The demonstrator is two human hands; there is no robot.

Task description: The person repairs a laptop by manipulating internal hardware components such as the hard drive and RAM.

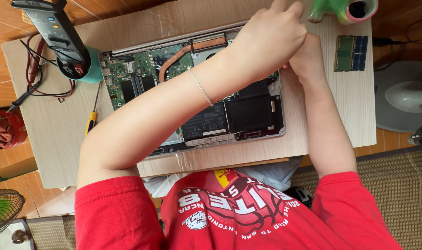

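Note:
An opened laptop point(141, 78) lies bottom-up on a small wooden table point(58, 139), its green circuit board, copper heat pipe point(192, 48) and black battery point(248, 113) exposed. My left hand point(268, 37) reaches across the laptop to its far right corner, fingers curled tight together; a thin bracelet is on the wrist. My right hand point(309, 62) sits just beneath it at the laptop's right edge, mostly covered by the left hand. Whatever the fingers hold is hidden.
A yellow-handled screwdriver point(91, 121) lies left of the laptop. A dark multimeter point(53, 28) stands in a teal cup point(93, 69) with trailing leads. Two memory modules point(352, 53) and a green-pink ceramic figure point(345, 9) sit at the far right. A white fan base point(405, 97) stands beside the table.

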